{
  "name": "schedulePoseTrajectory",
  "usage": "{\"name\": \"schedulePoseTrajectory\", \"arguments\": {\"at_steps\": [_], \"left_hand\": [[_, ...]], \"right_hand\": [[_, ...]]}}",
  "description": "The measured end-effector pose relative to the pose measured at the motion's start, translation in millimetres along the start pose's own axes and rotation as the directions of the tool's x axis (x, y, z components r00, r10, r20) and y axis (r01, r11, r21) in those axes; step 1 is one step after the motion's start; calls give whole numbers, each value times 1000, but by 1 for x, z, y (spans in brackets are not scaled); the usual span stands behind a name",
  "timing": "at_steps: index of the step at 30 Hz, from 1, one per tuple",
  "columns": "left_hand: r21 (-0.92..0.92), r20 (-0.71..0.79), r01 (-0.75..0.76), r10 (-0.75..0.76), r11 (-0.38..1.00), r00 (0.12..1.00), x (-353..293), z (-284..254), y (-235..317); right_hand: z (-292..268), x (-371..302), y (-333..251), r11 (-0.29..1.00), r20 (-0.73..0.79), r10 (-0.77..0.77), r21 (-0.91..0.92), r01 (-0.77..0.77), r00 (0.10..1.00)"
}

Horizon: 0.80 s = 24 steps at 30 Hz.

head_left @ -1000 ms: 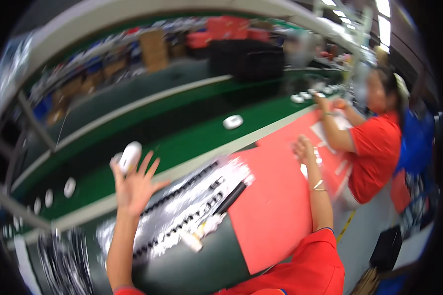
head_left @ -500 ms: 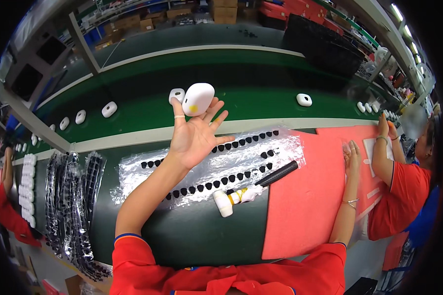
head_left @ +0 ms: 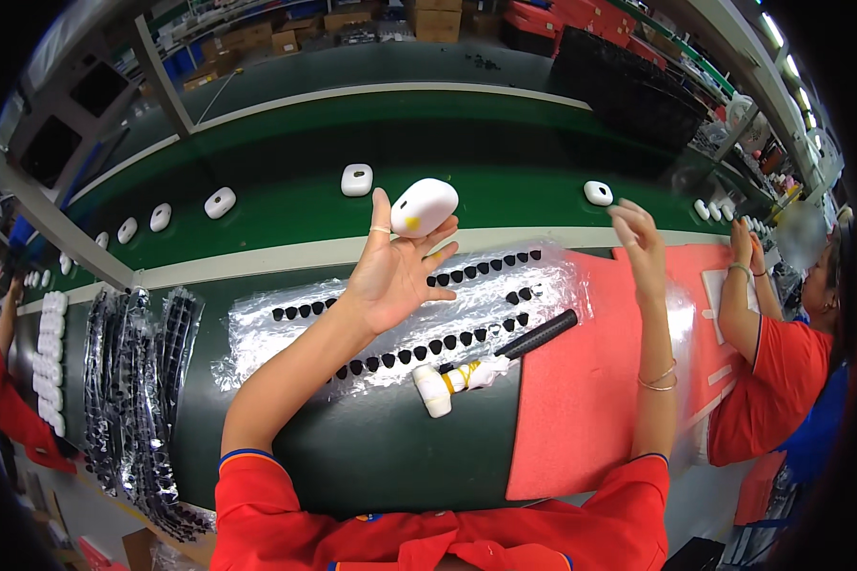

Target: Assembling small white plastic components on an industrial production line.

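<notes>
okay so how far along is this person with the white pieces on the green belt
Done: several white pieces already lie spaced along the green belt. In hand: the left hand holds up one white piece with a yellow spot; the right hand is raised, empty. Left: rows of small black parts remain on the plastic sheet.

Both arms raised, red short sleeves at the lower edge.
Left hand (head_left: pixel 390 271): palm up and facing the wearer, fingers spread, fingertips cupped about a small white object, ring on one finger. Right hand (head_left: pixel 638 243): lifted on an upright forearm, fingers loosely curled, holding nothing; bangle at the wrist.
</notes>
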<state>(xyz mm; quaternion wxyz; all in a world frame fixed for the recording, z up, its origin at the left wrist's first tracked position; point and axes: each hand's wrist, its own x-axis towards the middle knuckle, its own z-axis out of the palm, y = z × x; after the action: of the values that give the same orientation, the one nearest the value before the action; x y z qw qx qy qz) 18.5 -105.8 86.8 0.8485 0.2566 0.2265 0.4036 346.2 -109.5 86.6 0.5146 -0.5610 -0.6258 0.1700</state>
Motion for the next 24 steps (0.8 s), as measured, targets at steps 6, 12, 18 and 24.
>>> {"name": "schedulePoseTrajectory", "arguments": {"at_steps": [6,12,18,24], "left_hand": [[56,-6,66,-65,996,998,-3,-1,-2],[82,-53,91,-87,992,995,-4,9,-2],[118,-48,144,-139,983,989,-4,14,-3],[161,153,139,-164,977,975,-4,2,-1]], "right_hand": [[84,8,-91,966,342,-257,51,255,904],[112,8,-100,949,430,-309,197,246,848],[108,8,-98,950,430,-283,250,187,857],[105,16,-81,951,409,-169,308,39,897]]}}
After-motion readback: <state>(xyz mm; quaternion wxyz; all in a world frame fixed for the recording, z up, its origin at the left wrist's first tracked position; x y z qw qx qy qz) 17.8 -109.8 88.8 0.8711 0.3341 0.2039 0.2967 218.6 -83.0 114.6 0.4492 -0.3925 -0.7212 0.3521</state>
